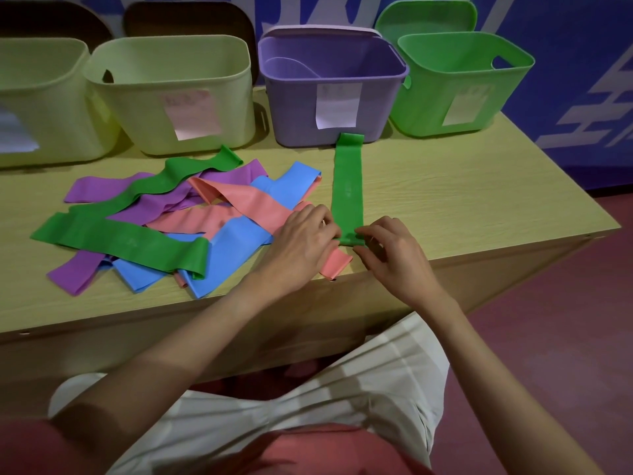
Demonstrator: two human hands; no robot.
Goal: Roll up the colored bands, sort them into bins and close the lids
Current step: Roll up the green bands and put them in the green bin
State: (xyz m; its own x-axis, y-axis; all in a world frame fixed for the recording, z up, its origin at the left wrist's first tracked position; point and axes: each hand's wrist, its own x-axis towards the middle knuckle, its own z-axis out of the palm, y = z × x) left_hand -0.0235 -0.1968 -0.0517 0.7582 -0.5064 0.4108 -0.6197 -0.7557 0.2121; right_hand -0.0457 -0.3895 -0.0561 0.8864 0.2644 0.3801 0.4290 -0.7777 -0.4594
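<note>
From my feed, two pale yellow bins (171,94) stood open at the bench's (445,186) far left. Before them sprawled a tangled pile of bands (178,221) in purple, green, pink and blue. Next came the purple bin (332,87), a straight green band (347,186) reaching from its base toward the near edge. My left hand (301,241) pinched that band's near end; my right hand (394,255) pinched the same end, both grips clenched on it. The green bin (459,84) sat farthest right, lid (424,15) propped behind.
</note>
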